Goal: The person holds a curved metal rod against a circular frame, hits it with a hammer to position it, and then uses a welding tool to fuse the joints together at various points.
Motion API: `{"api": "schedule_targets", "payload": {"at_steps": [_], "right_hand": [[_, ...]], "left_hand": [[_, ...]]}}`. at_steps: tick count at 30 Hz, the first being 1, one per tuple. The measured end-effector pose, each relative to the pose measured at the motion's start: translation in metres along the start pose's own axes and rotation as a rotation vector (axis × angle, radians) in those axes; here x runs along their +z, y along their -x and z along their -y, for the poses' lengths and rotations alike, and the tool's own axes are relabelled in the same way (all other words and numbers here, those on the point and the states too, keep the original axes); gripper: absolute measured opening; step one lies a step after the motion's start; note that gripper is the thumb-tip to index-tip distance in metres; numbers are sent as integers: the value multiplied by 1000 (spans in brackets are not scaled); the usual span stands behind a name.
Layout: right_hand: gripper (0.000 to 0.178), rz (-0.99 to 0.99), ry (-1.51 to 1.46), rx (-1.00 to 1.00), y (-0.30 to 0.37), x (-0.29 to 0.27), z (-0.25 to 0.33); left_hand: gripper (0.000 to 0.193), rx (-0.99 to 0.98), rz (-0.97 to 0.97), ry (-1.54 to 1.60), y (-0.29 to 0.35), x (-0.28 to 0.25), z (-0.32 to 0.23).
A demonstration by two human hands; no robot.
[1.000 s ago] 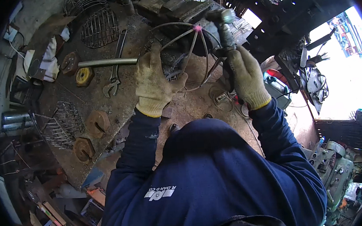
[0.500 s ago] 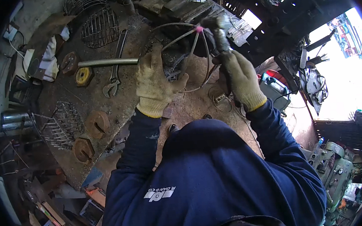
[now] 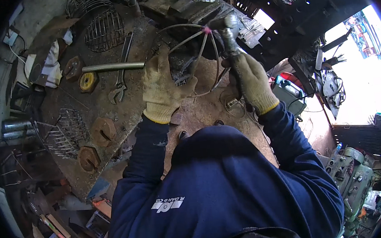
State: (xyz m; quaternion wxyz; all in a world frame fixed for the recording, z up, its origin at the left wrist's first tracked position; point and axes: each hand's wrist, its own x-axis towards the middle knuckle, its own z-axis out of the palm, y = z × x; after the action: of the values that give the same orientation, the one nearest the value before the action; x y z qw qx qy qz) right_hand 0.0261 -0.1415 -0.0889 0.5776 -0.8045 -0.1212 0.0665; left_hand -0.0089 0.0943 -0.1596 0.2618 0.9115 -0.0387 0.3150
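Left hand (image 3: 163,87), in a worn yellowish knit glove, is clamped on the near side of the wire frame (image 3: 197,58), pinning it to the bench (image 3: 109,107). Right hand (image 3: 255,82), same glove, is wrapped around the handle of the tool (image 3: 231,44). Its long axis runs up and away from the wrist, leaning a little left, with the head right at the hub (image 3: 207,29), the point where the rods meet; that spot shows pink.

Key relation: the hub lies ahead of both hands, toward the bench's far edge. The tool head reaches it from the right. The left hand sits behind and left of it, near but not touching.

The frame is thin bent steel rod: curved ribs fan from the hub down toward the left hand, and an outer hoop arcs over the top. I can't tell if the tool head actually contacts the hub.

Bench top is rusty, scaled plate. Left of the left hand are a wrench (image 3: 120,79), lengthways toward the far edge, and a plain tube (image 3: 112,67) lying crosswise. Near the left edge: a yellow disc (image 3: 87,81), brown slotted blocks (image 3: 103,131), a wire grate (image 3: 63,129). A domed wire guard (image 3: 104,29) sits at the far left corner.
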Motion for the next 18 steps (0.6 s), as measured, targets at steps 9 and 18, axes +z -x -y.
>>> {"api": "schedule_targets", "payload": {"at_steps": [9,18], "right_hand": [[41,46,-165,126,6,-3,17],[41,6,-147,48,8,-4,12]], "left_hand": [[108,-5,-41,-24,2,3,-2],[106,18,-24,-47,3,2,0]]}}
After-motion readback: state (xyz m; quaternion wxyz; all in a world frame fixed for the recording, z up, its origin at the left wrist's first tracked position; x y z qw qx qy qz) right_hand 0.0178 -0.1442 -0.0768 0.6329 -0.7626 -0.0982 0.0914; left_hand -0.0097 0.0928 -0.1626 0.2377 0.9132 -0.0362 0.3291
